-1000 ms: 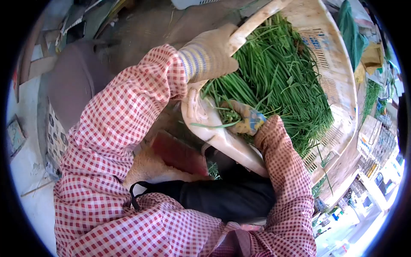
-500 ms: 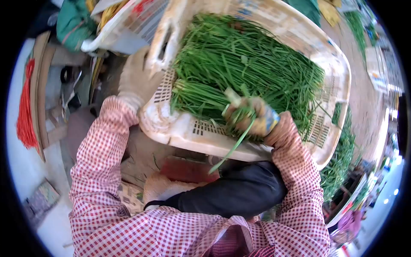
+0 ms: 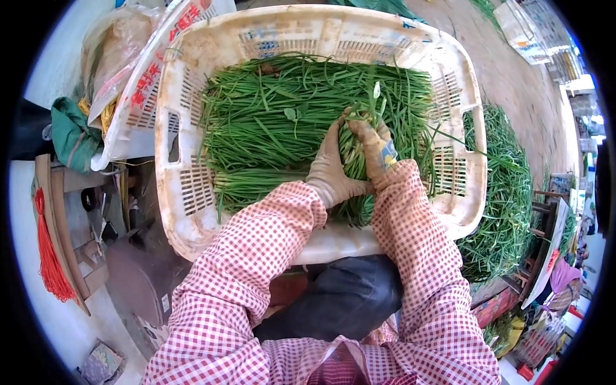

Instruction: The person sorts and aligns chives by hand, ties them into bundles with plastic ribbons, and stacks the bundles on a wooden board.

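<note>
A white plastic crate (image 3: 321,13) in front of me holds layers of long green garlic chives (image 3: 269,128). Over its near right part, both of my gloved hands come together at a bunch of chives (image 3: 351,157). My left hand (image 3: 330,170) cups the bunch from the left, its thumb across the near side. On the right, my right hand (image 3: 374,141) is closed on the chives, with a few pale stalks (image 3: 376,93) sticking out above its fingers. The fingertips of both hands are partly hidden by the leaves.
A big heap of loose greens (image 3: 500,199) lies to the right of the crate. Another white crate (image 3: 138,96) leans at the left, near a bundle of red ties (image 3: 51,250) hanging on a wooden frame. My knee (image 3: 340,298) is below the crate's near edge.
My left hand has left the crate's left rim and come over to the bunch at my right hand. The view has turned, so the crate sits straighter and further left.
</note>
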{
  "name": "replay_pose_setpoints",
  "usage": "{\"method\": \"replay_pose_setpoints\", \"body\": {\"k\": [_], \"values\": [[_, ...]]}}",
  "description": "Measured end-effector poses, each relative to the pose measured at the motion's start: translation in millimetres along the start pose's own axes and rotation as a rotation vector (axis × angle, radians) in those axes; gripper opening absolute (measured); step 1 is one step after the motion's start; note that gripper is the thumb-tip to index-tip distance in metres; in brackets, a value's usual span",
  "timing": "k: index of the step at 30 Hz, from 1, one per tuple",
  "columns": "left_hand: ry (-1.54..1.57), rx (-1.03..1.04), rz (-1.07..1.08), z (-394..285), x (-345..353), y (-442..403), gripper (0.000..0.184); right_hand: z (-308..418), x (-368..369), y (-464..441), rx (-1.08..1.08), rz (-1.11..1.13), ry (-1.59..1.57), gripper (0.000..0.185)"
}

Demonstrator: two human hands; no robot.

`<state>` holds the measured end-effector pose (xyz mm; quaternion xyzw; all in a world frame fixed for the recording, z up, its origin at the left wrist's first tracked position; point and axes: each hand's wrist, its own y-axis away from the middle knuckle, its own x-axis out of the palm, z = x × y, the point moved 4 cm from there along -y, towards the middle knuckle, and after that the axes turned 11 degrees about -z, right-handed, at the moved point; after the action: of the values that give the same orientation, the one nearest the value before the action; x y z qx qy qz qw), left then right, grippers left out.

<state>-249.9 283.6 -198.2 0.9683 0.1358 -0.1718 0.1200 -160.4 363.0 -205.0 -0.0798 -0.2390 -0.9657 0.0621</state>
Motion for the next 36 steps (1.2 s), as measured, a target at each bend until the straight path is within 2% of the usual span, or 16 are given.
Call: {"method": "replay_pose_setpoints", "body": {"k": [2,5,8,11,12,13,15,16,18,20,22,23,27,32,34,36], "values": [[0.117,-0.024,-0.012,20,12,-5,0.128,1,-12,2,0.058,-0.023,0.036,0.051],[0.303,0.028,0.184,30,19,-13,0.1,15,-8,13,-0.157,0.514,0.209,0.1],[0.291,-0.002,0.15,36,29,-15,0.097,8,1,28,-0.406,0.346,0.393,0.104],[0.251,-0.034,0.11,45,36,-16,0.091,-8,4,11,-0.291,0.148,0.281,0.093],[0.034,-0.026,0.092,22,19,-8,0.096,-8,1,8,-0.288,0.139,0.276,0.093],[-0.182,-0.021,0.084,-1,2,-1,0.1,-8,-6,5,-0.226,0.105,0.299,0.083],[-0.168,0.067,0.132,20,2,-6,0.105,1,-10,8,-0.198,0.055,0.305,0.06],[-0.147,0.154,0.163,22,1,-10,0.109,1,-14,6,-0.199,0.049,0.307,0.06],[-0.012,0.07,0.213,32,-13,-17,0.114,4,-22,-4,-0.207,0.083,0.185,0.057],[-0.381,0.106,0.165,52,-25,-25,0.115,17,-28,-2,-0.222,0.068,0.137,0.058],[-0.853,-0.07,0.164,68,-35,-22,0.111,37,-35,10,-0.301,0.014,-0.003,0.048],[-0.965,-0.168,0.315,86,-39,-24,0.108,50,-44,13,-0.308,0.013,0.004,0.051],[-1.076,-0.299,0.411,89,-34,-18,0.108,137,-90,45,-0.576,-0.22,0.171,0.044],[-1.112,-0.262,0.43,86,-36,-17,0.108,246,-186,106,-0.831,-0.588,0.373,0.028],[-1.121,-0.286,0.438,81,-37,-13,0.105,295,-273,135,-0.967,-0.404,0.288,0.042],[-1.138,-0.261,0.434,79,-36,-11,0.105,335,-302,211,-1.035,-0.551,0.343,0.042]]}}
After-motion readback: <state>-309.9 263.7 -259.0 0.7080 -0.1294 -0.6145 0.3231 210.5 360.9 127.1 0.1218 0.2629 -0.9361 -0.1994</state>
